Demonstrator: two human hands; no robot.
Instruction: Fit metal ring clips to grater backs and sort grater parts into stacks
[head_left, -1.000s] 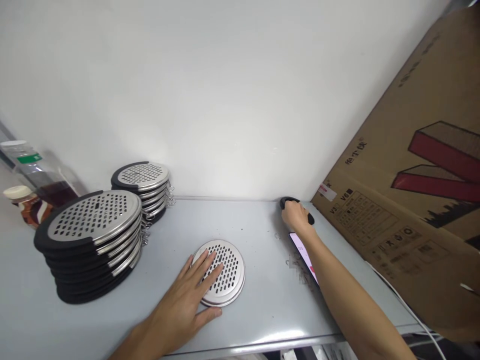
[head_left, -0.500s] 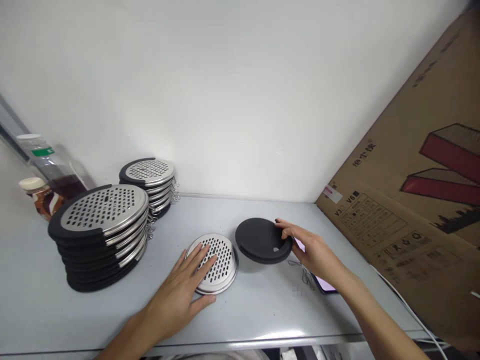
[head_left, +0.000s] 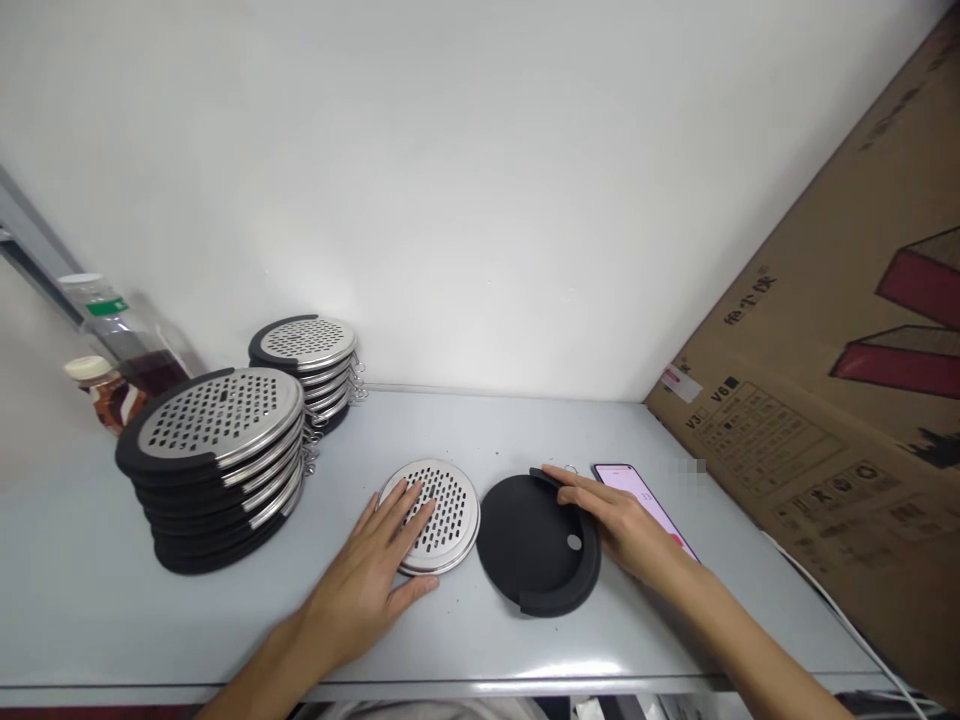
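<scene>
My left hand lies spread over the left part of a round perforated metal plate, which rests on the grey table. To its right, almost touching it, is a round black cover with a raised lip along its right side and a small pale hole near that lip. My right hand grips the cover by its upper right rim; the thumb is hidden. Behind those fingers, a bit of thin wire loop shows.
On the left stand a large stack and a smaller stack of metal plates in black covers, with wire loops hanging out. Two bottles are behind them. At right, a phone lies lit beside a big cardboard box.
My right hand has lowered the black cover onto the table and turned it, so its raised lip now faces right. The left hand has stayed on the metal plate. The camera view has shifted slightly.
</scene>
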